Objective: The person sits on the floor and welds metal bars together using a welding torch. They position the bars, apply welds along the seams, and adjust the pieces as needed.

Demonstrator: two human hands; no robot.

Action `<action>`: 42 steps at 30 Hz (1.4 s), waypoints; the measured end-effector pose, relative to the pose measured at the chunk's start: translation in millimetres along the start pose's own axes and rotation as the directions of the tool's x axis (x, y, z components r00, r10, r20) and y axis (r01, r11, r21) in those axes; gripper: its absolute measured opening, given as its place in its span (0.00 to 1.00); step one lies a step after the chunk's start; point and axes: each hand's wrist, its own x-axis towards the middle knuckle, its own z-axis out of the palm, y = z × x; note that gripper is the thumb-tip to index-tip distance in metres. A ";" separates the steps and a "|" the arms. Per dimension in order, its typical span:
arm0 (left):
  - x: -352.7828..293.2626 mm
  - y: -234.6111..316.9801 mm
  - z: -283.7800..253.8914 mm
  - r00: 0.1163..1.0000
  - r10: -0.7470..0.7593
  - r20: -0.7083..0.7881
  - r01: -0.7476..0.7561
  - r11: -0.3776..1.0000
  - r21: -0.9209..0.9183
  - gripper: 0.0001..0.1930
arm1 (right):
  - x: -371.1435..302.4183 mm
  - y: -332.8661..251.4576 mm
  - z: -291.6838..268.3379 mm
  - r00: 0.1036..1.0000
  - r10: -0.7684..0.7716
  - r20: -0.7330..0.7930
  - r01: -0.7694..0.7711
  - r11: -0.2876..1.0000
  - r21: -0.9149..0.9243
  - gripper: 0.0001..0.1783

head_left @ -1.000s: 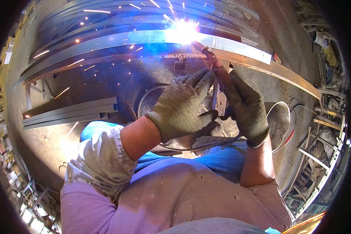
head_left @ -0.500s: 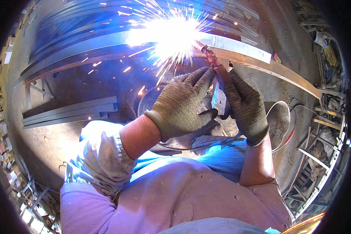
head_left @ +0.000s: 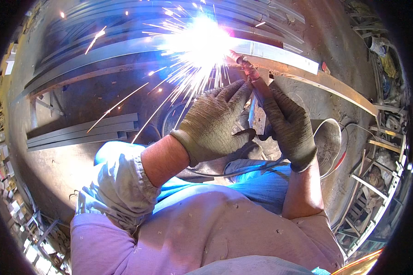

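Observation:
My right hand (head_left: pixel 291 126), in a worn grey-brown work glove, is closed round the handle of a welding torch (head_left: pixel 251 73) with a reddish wrapped neck. My left hand (head_left: pixel 215 121), gloved alike, stretches its fingers up to the torch; the fingertips touch or nearly touch its neck, and the thumb stands apart. At the torch's far end a white-blue arc throws sparks and hides the tip and the spot being welded. A pale metal bar (head_left: pixel 284 56) runs left and right through the glare, along a rusty support beam (head_left: pixel 326 81).
Several grey steel bars (head_left: pixel 85 129) lie stacked on the floor at left. More long bars (head_left: pixel 280 18) lie beyond the arc. A cable (head_left: pixel 215 174) passes across my legs, with loops (head_left: pixel 340 142) at right. Metal frames and scrap (head_left: pixel 376 178) line the right side.
The arc's glare has shrunk a little, and the sparks fly in a different pattern, with longer streaks toward the lower left. Both hands and the torch have hardly moved.

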 end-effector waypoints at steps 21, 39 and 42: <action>1.6 -2.6 2.4 0.999 0.035 -0.038 -0.036 0.999 -0.025 0.53 | -0.6 1.9 -1.1 0.996 -0.088 -0.004 0.087 0.996 -0.035 0.20; -1.8 -1.4 1.9 1.000 0.017 -0.008 -0.017 0.999 0.033 0.53 | 1.6 6.8 -0.8 0.997 -0.080 0.001 0.080 0.997 -0.008 0.19; -1.6 -1.6 2.0 0.999 0.034 -0.031 -0.034 0.999 0.010 0.53 | 1.6 4.9 0.5 0.994 -0.112 0.002 0.112 0.994 0.011 0.19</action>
